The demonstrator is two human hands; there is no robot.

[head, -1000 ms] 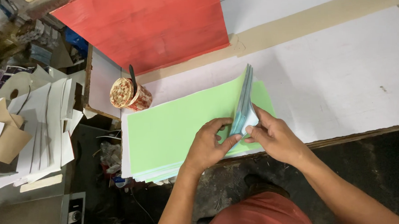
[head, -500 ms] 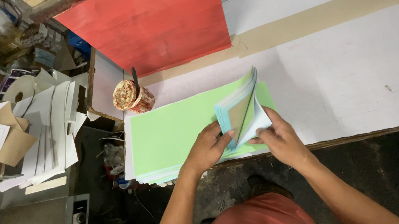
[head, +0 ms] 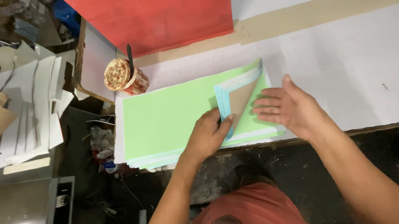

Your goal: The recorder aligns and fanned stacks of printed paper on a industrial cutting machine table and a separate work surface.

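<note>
Left hand (head: 207,136) pinches folded-back sheets (head: 235,99) of green paper stack (head: 168,120); right hand (head: 287,108) open flat beside the fold. Loose grip could let sheets spring back and misalign.

a paper workshop: stacked coloured sheets (head: 164,120), cut card pieces (head: 29,106), a glue tin (head: 125,77) on a worn workbench (head: 341,65).

The folded-up bundle of sheets (head: 237,99), held nearly upright on the green stack (head: 168,120) a second ago and fanned open half a second ago, is now laid much lower, bent over so that its brown underside is shown. The right hand (head: 289,108), earlier closed on the bundle's edge together with the left, is now taken off it and spread flat, palm down, just beside the fold. The bundle is now pinched by the left hand (head: 207,136) alone.
</note>
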